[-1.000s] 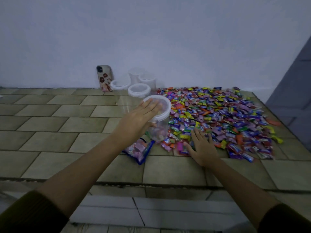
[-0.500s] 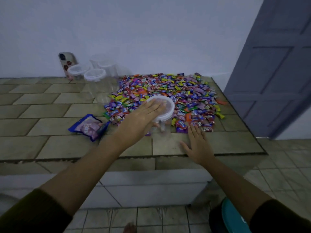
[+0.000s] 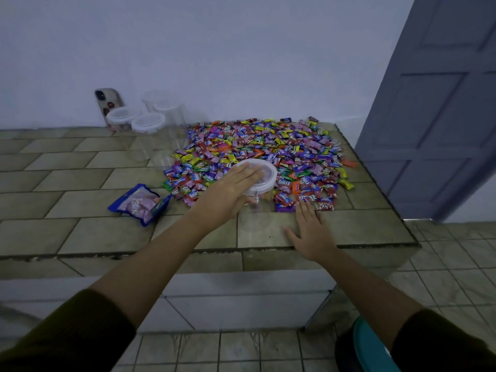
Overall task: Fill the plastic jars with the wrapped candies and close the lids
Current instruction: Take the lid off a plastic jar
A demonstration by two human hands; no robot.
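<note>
Tiled counter (image 3: 80, 232) nearest: the right hand (image 3: 311, 232) lies flat, fingers spread. Just beyond, the left hand (image 3: 228, 194) rests straight-fingered on the lid (image 3: 265, 175) of a clear jar (image 3: 255, 213) at the near edge of the candies (image 3: 268, 146). Light, slick plastic, I'd guess; grip the lid's rim.

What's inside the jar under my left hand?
The jar looks empty low down: only tile shows through its clear wall. The left hand and lid cover its top.
</note>
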